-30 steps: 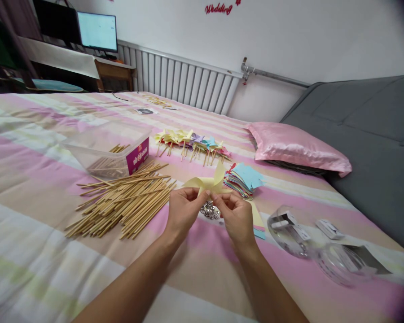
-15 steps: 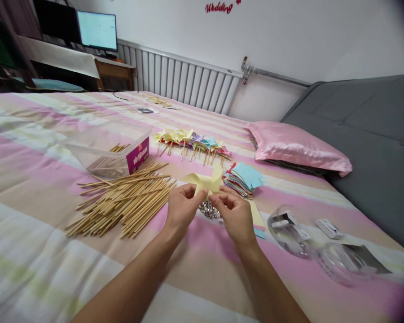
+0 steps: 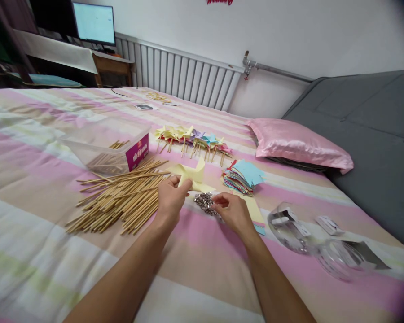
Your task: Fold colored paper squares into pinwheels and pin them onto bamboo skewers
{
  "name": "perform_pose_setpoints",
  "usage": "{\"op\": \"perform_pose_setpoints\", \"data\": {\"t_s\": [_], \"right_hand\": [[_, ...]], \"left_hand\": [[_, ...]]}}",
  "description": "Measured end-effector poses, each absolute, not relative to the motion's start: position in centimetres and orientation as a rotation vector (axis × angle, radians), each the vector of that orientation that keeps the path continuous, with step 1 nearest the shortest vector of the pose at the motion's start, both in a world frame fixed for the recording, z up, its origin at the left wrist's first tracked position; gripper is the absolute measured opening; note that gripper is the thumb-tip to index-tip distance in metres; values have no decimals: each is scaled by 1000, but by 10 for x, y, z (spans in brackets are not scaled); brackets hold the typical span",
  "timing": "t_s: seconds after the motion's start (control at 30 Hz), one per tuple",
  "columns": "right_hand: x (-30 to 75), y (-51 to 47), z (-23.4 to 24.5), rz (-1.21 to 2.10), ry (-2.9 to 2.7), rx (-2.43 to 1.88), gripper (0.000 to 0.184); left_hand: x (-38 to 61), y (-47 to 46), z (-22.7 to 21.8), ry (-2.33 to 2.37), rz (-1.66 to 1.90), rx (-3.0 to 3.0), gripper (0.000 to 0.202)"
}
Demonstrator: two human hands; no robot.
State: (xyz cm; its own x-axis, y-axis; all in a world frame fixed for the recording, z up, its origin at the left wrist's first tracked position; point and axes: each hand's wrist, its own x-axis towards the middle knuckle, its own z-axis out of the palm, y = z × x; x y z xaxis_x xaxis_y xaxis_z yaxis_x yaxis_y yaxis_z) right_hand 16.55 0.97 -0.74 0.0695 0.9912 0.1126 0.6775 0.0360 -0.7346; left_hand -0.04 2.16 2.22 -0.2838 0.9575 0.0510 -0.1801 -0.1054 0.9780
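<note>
Between the thumb and fingers of my left hand [image 3: 171, 198] is a pale yellow paper pinwheel [image 3: 197, 174], its blades folded in toward the middle. My right hand [image 3: 234, 211] reaches to a small heap of shiny silver thumbtacks [image 3: 203, 202] on the bedspread. Its thumb and fingertips are pinched together at the heap's right edge; whatever is between them is too small to make out. Just beyond that hand lies a stack of cut coloured paper [image 3: 241, 176], blue on top. Loose yellow sheets [image 3: 253, 209] lie partly behind the right hand.
Many thin wooden sticks [image 3: 121, 202] are piled at left, before a clear plastic box [image 3: 104, 154] with more sticks. Finished pinwheels [image 3: 195, 138] lie in a row farther back. Clear round containers [image 3: 287, 229] stand at right, below a pink pillow [image 3: 296, 143]. Everything rests on a striped bedspread [image 3: 202, 278].
My right hand has let go of the pinwheel and moved down to the thumbtacks. My left hand has shifted left, keeping the pinwheel, and the heap is now more exposed.
</note>
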Motion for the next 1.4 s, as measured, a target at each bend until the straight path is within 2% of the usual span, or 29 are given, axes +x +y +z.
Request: {"op": "perform_pose_setpoints", "data": {"t_s": [0.13, 0.23, 0.4, 0.67, 1.1, 1.4], "right_hand": [[159, 8, -16, 531, -1841, -1791, 22], [157, 8, -19, 464, -1941, -1768, 20], [159, 9, -19, 427, -1950, -1807, 16], [160, 11, -16, 377, -1893, -1869, 20], [158, 5, -15, 493, -2209, -1572, 34], [158, 10, -15, 421, -2143, -1647, 19]], "left_hand": [[0, 21, 23, 1223, 1552, 988, 13], [0, 22, 21, 1231, 1543, 1000, 12], [1, 23, 19, 1246, 1515, 1024, 12], [3, 21, 19, 1259, 1484, 1039, 12], [2, 22, 17, 1270, 1452, 1084, 17], [3, 21, 18, 1260, 1442, 1088, 16]]}}
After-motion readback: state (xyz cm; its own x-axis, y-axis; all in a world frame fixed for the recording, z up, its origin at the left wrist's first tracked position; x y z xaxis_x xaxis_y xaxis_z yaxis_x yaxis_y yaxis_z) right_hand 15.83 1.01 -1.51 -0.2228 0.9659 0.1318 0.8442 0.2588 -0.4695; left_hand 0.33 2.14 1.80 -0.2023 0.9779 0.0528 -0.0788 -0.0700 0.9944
